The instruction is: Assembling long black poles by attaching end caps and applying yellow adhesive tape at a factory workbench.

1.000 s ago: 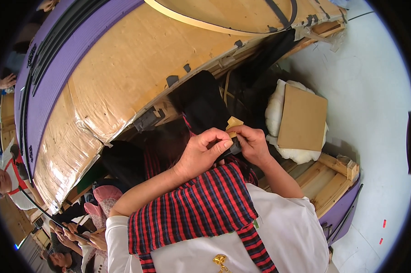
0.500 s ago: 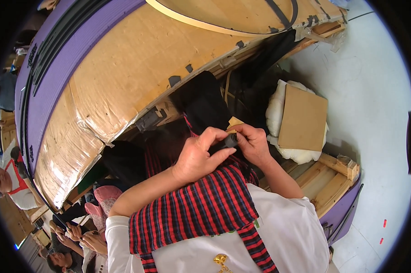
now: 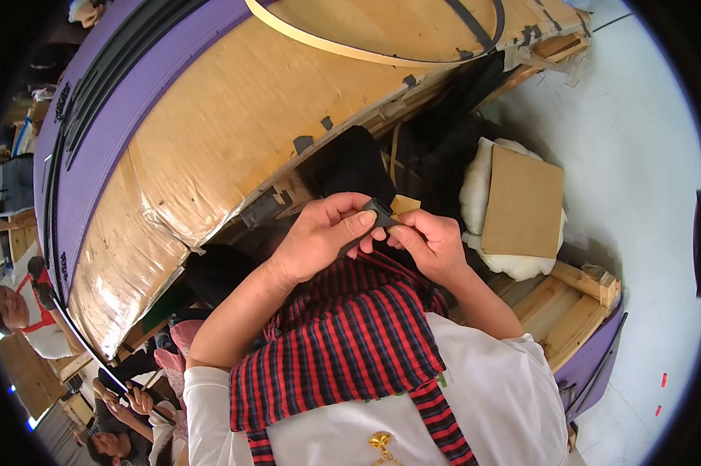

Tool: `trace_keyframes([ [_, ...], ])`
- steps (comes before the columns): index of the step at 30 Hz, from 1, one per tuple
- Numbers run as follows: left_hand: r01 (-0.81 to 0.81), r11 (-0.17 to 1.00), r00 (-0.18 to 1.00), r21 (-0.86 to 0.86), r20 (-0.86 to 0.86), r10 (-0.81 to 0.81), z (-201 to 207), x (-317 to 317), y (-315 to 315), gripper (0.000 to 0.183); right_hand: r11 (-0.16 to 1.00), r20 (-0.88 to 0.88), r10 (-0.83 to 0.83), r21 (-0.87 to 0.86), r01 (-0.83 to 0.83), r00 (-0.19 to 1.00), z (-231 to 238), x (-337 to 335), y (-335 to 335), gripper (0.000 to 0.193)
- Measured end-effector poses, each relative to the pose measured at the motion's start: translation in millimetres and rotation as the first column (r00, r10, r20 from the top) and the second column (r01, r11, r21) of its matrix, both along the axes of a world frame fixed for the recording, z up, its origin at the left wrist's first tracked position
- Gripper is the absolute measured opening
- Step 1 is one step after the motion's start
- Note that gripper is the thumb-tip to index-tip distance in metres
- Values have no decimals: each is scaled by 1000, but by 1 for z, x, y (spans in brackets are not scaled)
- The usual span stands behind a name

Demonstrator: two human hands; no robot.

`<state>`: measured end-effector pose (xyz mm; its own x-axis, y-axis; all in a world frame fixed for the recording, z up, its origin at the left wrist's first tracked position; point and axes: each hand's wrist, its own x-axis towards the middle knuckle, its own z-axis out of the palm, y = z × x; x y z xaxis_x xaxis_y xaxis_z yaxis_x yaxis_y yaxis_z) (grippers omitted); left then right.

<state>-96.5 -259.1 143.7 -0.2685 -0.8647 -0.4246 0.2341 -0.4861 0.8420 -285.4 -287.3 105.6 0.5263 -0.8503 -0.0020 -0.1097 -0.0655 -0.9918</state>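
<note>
In front of my chest both hands hold a short, dark rubber-like piece (image 3: pixel 379 211). My left hand (image 3: pixel 315 237) is closed on it, with the thumb pressed near its upper end. My right hand (image 3: pixel 437 247) pinches its other side between thumb and fingers. A small tan tab (image 3: pixel 405 204) sticks up just behind the right fingers; whether it is joined to the dark piece I cannot tell. The piece's lower part is hidden by my fingers. Below the hands lies the red-and-black striped apron (image 3: pixel 339 357) that I wear.
Ahead stands a plastic-wrapped worktable (image 3: pixel 234 124) bearing a tan-and-black strip loop (image 3: pixel 342 48). Long black strips (image 3: pixel 106 81) lie on its purple sheet (image 3: pixel 152 89). To the right, cardboard (image 3: pixel 523 202) rests on a white cushion above a wooden pallet (image 3: pixel 556 311). Other people work at the left.
My left hand has moved slightly up and left, its thumb now on the dark piece's upper end. The piece has tilted and shows more. My right hand has shifted slightly down.
</note>
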Motion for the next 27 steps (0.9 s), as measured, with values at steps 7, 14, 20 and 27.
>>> trace_keyframes([
  [7, -16, 991, 991, 137, -130, 34, -3, 7, -3, 26, 992, -35, 10, -122, -14, 999, 15, -1, -4, 14],
  [14, 58, 993, 978, 104, -207, -35, -2, 10, -7, 28, 986, -48, -30, -163, 22, 998, 16, -10, -8, 17],
  [20, 127, 990, 989, 68, -90, -120, 0, 7, -12, 24, 993, -16, -49, -111, 47, 999, 12, -6, -8, 17],
  [27, 30, 999, 999, 18, 12, -30, 4, -2, -14, 31, 995, -26, -90, -48, 89, 996, 10, -5, -7, 17],
])
